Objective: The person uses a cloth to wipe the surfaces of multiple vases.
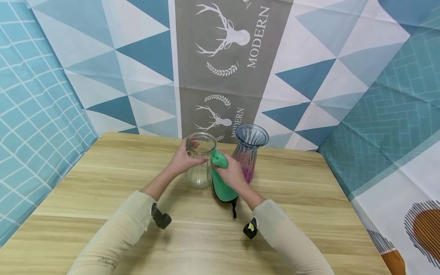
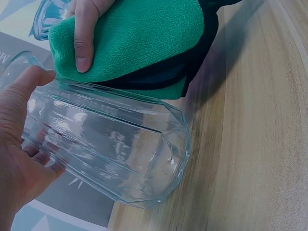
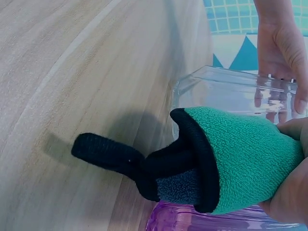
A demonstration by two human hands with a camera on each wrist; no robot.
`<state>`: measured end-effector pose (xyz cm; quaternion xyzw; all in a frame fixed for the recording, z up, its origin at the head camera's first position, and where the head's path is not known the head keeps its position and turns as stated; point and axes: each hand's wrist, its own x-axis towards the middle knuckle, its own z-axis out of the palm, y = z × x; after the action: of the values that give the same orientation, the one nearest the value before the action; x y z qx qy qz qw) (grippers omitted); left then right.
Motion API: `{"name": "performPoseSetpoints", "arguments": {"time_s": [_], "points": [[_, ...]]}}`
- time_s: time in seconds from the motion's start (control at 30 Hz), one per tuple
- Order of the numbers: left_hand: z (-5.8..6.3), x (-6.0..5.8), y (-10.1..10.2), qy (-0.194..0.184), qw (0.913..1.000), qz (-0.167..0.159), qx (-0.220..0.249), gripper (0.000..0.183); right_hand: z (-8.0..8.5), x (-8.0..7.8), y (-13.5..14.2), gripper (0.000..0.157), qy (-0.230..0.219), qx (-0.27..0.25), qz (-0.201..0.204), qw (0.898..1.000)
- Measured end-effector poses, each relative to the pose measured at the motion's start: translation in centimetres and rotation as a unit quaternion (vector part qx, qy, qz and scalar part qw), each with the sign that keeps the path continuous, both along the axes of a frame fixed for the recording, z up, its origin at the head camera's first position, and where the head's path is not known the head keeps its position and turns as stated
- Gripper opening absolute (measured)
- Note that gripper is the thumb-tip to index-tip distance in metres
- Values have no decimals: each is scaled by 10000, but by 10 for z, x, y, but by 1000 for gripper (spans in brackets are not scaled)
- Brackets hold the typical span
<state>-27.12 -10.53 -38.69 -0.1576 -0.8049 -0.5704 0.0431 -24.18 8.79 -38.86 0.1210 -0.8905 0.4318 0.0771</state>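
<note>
A clear glass vase with faceted sides stands upright at the back of the table. My left hand grips it just below the rim, thumb on the near side; the left wrist view shows the thumb against the glass. Bunched in my right hand is a green towelling cloth with black edging and a black loop. The cloth lies along the vase's right side, its upper end by the rim. Part of the right hand's grip is hidden behind the cloth.
Just right of the cloth, a second glass vase, blue at its flared top and purple below, stands partly behind my right hand. The wooden table meets patterned cloth walls at the back and sides.
</note>
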Motion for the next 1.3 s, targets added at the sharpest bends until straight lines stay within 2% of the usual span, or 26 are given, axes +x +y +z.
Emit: {"name": "performPoseSetpoints", "arguments": {"time_s": [0.2, 0.33, 0.6, 0.77, 1.07, 1.3], "points": [[-3, 0, 1, 16, 9999, -40, 163, 91, 0, 0, -1, 47, -2, 6, -20, 10000], [-2, 1, 4, -30, 9998, 69, 178, 94, -1, 0, 0, 47, -50, 16, -9, 10000], [25, 23, 9, -91, 9998, 183, 57, 86, -5, 1, 0, 46, -171, 113, -26, 9998], [30, 29, 10, -134, 9997, 191, 8, 83, -11, 2, 1, 47, -245, 274, -20, 9993], [27, 27, 7, -301, 9994, 88, 163, 88, -22, 4, 1, 48, -361, 494, -41, 9981], [-1, 1, 2, -274, 9993, 83, 235, 92, -27, 3, 3, 45, -286, 604, 7, 9978]]}}
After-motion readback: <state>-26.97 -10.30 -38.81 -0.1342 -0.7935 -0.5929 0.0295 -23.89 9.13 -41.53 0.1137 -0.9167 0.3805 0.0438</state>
